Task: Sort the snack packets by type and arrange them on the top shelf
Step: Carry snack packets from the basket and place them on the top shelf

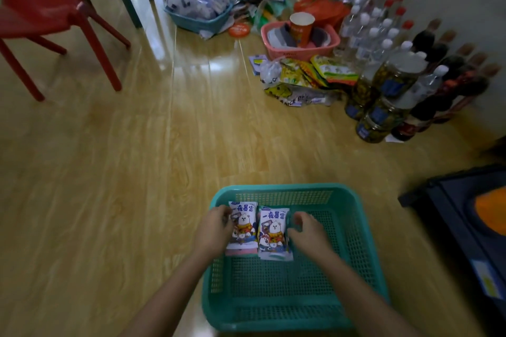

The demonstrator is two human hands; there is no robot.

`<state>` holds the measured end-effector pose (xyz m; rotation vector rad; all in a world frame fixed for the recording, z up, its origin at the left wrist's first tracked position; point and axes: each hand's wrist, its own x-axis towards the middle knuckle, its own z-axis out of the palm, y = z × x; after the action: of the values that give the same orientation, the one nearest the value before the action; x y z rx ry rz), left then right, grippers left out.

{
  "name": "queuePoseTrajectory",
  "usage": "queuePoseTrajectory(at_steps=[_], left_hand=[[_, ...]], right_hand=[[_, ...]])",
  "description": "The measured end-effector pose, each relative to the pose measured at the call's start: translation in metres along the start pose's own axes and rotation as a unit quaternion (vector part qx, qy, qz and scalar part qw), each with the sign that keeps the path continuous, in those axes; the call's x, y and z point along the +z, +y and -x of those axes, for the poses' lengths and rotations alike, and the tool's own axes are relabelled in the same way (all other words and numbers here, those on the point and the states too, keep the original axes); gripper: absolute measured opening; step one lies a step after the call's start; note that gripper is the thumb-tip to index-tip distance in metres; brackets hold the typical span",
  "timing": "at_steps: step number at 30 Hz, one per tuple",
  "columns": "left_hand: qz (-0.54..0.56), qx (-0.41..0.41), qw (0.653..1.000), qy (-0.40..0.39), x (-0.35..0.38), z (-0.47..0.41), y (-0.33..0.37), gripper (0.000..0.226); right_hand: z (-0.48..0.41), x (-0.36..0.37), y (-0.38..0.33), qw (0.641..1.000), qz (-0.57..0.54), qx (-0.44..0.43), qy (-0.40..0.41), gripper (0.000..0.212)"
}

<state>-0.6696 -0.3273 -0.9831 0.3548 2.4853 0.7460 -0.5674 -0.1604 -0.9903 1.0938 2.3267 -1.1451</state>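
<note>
Gathering one type: left hand [215, 230] pinches the left packet [244, 224], right hand [309, 232] the right packet [273, 235], fingers curled, inside a teal basket [273, 189]; the next move likely calls for lifting both shelfward.

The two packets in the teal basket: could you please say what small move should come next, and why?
Probably slide them together into one stack: the left hand grips the left packet, the right hand grips the right packet, and both show the same print.
</note>
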Motion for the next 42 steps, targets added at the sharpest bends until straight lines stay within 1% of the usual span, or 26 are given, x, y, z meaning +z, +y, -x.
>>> queuePoseTrajectory(at_steps=[2, 5, 8, 10, 12, 15, 20, 25, 28, 30, 33, 38, 42], left_hand=[[-0.036, 0.033, 0.999, 0.004, -0.048, 0.022, 0.028, 0.022], [-0.102, 0.073, 0.992, 0.016, -0.127, 0.062, 0.082, 0.021], [-0.147, 0.103, 0.983, 0.029, -0.209, 0.116, 0.15, 0.021], [-0.176, 0.137, 0.974, 0.037, -0.262, 0.156, 0.202, 0.021], [-0.19, 0.169, 0.966, 0.049, -0.31, 0.194, 0.253, 0.022], [-0.213, 0.214, 0.951, 0.068, -0.369, 0.245, 0.327, 0.022], [-0.208, 0.282, 0.934, 0.074, -0.434, 0.327, 0.431, 0.018], [-0.215, 0.351, 0.91, 0.053, -0.459, 0.388, 0.493, 0.019], [-0.207, 0.427, 0.88, 0.038, -0.463, 0.425, 0.524, 0.02], [-0.185, 0.48, 0.857, 0.034, -0.461, 0.448, 0.541, 0.016], [-0.163, 0.548, 0.82, 0.019, -0.453, 0.478, 0.568, 0.014], [-0.138, 0.65, 0.747, -0.02, -0.43, 0.537, 0.621, 0.014], [-0.069, 0.703, 0.7, -0.103, -0.4, 0.591, 0.663, 0.013]], right_hand=[[0.032, -0.05, -0.02, 0.999, -0.018, -0.036, 0.009, 0.038], [0.097, -0.14, -0.05, 0.995, 0.014, -0.078, 0.053, 0.036], [0.179, -0.237, -0.083, 0.991, 0.026, -0.088, 0.102, 0.034], [0.239, -0.301, -0.105, 0.985, 0.032, -0.098, 0.139, 0.035], [0.294, -0.358, -0.121, 0.977, 0.066, -0.112, 0.17, 0.033], [0.376, -0.43, -0.138, 0.968, 0.1, -0.101, 0.206, 0.031], [0.512, -0.519, -0.154, 0.96, 0.095, -0.067, 0.254, 0.031], [0.624, -0.554, -0.153, 0.95, 0.082, -0.028, 0.301, 0.03], [0.695, -0.55, -0.147, 0.936, 0.057, 0.016, 0.348, 0.031], [0.736, -0.541, -0.139, 0.921, 0.047, 0.047, 0.384, 0.031], [0.794, -0.526, -0.131, 0.892, 0.039, 0.101, 0.439, 0.031], [0.886, -0.512, -0.112, 0.826, 0.023, 0.195, 0.528, 0.03], [0.95, -0.506, -0.091, 0.767, 0.015, 0.244, 0.593, 0.028]])
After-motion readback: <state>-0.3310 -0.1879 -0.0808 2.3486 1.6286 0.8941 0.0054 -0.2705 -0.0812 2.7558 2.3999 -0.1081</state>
